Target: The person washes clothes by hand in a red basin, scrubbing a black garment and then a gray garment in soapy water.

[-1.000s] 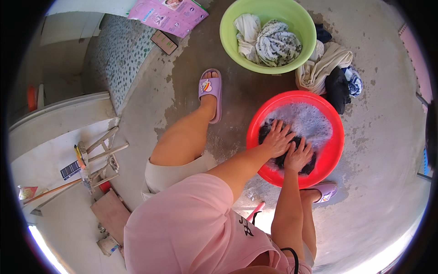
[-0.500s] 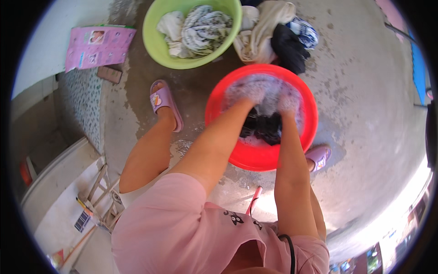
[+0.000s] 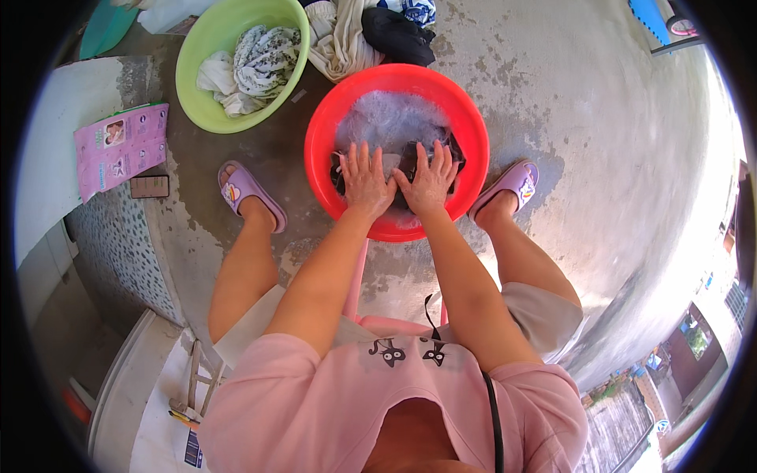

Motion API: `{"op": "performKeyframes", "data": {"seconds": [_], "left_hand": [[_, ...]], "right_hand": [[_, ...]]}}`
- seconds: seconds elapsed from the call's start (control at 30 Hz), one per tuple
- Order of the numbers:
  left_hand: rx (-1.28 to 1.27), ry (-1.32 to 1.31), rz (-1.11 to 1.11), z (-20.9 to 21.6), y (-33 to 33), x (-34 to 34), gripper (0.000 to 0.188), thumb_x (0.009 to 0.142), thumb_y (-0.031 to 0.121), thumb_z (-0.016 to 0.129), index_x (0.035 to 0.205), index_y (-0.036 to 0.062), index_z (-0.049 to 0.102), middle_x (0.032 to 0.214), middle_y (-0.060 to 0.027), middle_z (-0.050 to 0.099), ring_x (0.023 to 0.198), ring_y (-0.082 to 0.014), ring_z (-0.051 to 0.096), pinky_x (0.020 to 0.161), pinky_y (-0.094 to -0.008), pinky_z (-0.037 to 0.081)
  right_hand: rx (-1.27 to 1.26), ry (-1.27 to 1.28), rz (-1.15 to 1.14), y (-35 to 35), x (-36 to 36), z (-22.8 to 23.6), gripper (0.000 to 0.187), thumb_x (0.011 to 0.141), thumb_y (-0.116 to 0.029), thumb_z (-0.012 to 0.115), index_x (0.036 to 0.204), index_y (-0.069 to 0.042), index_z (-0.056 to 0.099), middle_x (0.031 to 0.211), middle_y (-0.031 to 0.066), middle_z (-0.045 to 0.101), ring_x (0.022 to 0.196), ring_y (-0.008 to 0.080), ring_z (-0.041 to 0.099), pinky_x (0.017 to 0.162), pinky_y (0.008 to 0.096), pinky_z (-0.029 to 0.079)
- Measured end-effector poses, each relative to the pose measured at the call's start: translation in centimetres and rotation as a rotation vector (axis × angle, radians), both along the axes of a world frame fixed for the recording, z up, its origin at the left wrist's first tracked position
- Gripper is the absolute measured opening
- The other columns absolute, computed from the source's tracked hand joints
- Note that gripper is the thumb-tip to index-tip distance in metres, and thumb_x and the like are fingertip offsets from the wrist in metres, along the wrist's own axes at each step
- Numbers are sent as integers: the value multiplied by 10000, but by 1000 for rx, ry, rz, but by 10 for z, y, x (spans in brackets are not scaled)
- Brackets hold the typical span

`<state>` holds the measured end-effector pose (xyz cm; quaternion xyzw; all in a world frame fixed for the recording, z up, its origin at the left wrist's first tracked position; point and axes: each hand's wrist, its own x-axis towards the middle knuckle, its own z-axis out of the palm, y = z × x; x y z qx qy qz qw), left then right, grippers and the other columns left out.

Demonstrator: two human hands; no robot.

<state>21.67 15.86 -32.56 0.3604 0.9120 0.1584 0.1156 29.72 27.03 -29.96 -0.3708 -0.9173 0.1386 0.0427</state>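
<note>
A red basin point(image 3: 317, 138) stands between my feet, with white foam point(image 3: 394, 118) over the water in its far half. My left hand point(image 3: 365, 180) and my right hand point(image 3: 429, 178) are side by side over the near part of the basin, fingers spread, palms down, thumbs almost meeting. Neither grips anything. Dark, wet cloth point(image 3: 452, 150) lies in the water under and around my fingers. Whether the palms press on it, I cannot tell.
Beyond at the left is a light green basin point(image 3: 199, 55) with white and patterned cloth point(image 3: 264, 63). Cream cloth point(image 3: 339, 39) and black cloth point(image 3: 398, 35) lie on the floor behind the red basin. A phone point(image 3: 150, 187) rests near a pink package point(image 3: 122, 154).
Both hands have come out of the foam and drawn back toward me, now spread flat and close together. The whole view has shifted and turned, so the basins appear further left.
</note>
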Motion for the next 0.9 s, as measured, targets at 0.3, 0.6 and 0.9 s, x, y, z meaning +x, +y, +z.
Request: {"op": "performKeyframes", "data": {"seconds": [0.3, 0.6, 0.9], "left_hand": [[-470, -366, 18, -51, 43, -30, 427, 849, 346, 580, 1178, 75, 593, 1111, -196, 582, 1068, -402, 534, 940, -514, 413], [16, -419, 387, -95, 89, -74, 411, 880, 399, 606, 777, 11, 694, 681, -122, 638, 614, -227, 593, 643, -393, 478], [311, -622, 602, -15, 32, -77, 519, 899, 365, 647, 564, -20, 551, 482, -15, 392, 509, -92, 343, 476, -332, 313]], "right_hand": [[-380, -376, 90, 41, -45, -70, 397, 851, -323, 550, 1136, -53, 612, 1241, 265, 543, 1225, 414, 455, 1007, 540, 351], [-482, -332, 273, 112, -57, -158, 420, 926, -352, 414, 1153, -62, 614, 1012, 210, 649, 922, 359, 634, 845, 464, 479], [-927, 387, -77, 65, -55, -8, 342, 836, -331, 627, 719, -9, 619, 604, 132, 554, 588, 216, 569, 586, 354, 447]]}}
